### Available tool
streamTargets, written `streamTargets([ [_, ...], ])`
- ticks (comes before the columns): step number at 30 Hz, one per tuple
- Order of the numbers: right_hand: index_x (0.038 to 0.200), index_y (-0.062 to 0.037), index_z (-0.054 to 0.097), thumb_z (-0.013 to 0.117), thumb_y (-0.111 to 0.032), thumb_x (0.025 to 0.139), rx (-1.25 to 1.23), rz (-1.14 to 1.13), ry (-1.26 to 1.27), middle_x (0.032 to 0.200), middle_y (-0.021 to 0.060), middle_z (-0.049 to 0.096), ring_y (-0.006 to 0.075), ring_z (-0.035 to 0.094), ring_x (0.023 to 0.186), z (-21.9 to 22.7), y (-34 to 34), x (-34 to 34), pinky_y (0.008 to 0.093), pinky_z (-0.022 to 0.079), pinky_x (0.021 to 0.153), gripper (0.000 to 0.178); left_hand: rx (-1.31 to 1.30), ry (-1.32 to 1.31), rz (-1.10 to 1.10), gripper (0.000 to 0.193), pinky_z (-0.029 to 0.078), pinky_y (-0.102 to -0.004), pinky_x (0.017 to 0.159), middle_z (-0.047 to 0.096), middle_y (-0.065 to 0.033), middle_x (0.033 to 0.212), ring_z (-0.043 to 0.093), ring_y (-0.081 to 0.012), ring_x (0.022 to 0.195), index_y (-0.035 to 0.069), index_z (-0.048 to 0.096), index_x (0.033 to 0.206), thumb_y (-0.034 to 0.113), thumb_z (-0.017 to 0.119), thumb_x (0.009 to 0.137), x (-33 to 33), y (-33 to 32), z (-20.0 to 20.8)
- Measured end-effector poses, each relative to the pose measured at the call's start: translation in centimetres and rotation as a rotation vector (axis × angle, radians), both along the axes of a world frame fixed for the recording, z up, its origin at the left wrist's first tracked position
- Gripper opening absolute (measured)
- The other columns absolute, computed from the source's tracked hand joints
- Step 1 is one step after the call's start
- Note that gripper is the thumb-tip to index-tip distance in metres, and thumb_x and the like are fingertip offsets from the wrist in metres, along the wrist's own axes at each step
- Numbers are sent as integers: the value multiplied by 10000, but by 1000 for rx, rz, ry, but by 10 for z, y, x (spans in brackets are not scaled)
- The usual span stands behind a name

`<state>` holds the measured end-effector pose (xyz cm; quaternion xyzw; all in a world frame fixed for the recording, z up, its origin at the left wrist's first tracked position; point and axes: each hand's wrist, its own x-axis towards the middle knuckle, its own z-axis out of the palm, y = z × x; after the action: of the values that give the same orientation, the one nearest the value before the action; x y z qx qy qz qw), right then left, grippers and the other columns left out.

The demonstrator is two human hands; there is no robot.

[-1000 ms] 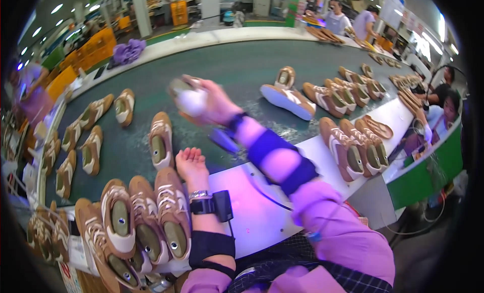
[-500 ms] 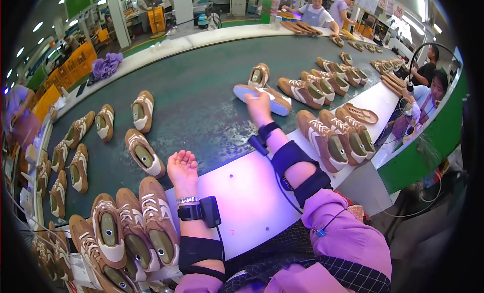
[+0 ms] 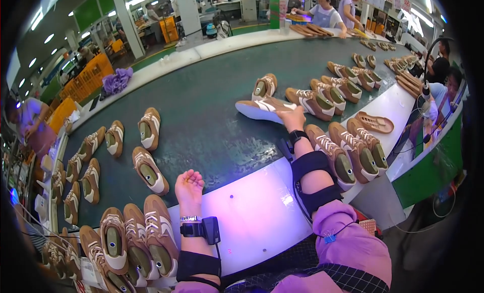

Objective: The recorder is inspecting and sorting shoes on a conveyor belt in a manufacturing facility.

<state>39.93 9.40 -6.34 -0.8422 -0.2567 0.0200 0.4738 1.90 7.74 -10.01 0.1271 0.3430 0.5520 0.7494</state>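
My right hand (image 3: 293, 119) grips one end of a tan sneaker (image 3: 263, 110) with white trim, tipped so that part of its pale sole faces me. Just behind it, another sneaker (image 3: 265, 86) stands on the green belt (image 3: 212, 111). My left hand (image 3: 189, 186) is palm up over the belt's near edge, its fingers loosely curled and nothing in them. Close to its left lies a single sneaker (image 3: 150, 171) on the belt. Below my hands, a white board (image 3: 247, 202) glows pinkish.
Several sneakers (image 3: 348, 152) stand in a row to my right, near a loose tan upper (image 3: 374, 122). More sneakers (image 3: 136, 237) are bunched at lower left, and others dot the belt. Co-workers (image 3: 325, 16) sit or stand along the far end and right side.
My right hand has shifted from the middle of the sneaker to its right end, and the sneaker has turned. My left hand's fingers have curled a little more. The whole view has shifted slightly.
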Motion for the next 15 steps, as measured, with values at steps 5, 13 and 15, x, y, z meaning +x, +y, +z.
streamTargets([
  [5,999,29,494,791,-430,588,275,62,17,926,203,606,319,611,842,21,-5,-8,389,479,758,684,85,12,-13,201,462,-298,628,572,-104,816,557,-197,732,8,557,900,195,505,846,2,0,-1],
  [13,1007,106,579,791,-399,548,-123,697,225,962,244,619,293,625,874,18,1,-38,334,489,740,714,64,-1,-12,214,465,-306,633,574,-125,838,564,-216,743,-4,544,906,197,507,840,-1,0,-1],
  [15,993,108,605,793,-360,545,-325,872,126,964,239,627,289,631,881,18,2,-42,332,490,743,674,52,-20,-9,216,464,-306,638,573,-127,843,563,-218,747,-5,544,908,196,511,837,-1,1,-3],
])
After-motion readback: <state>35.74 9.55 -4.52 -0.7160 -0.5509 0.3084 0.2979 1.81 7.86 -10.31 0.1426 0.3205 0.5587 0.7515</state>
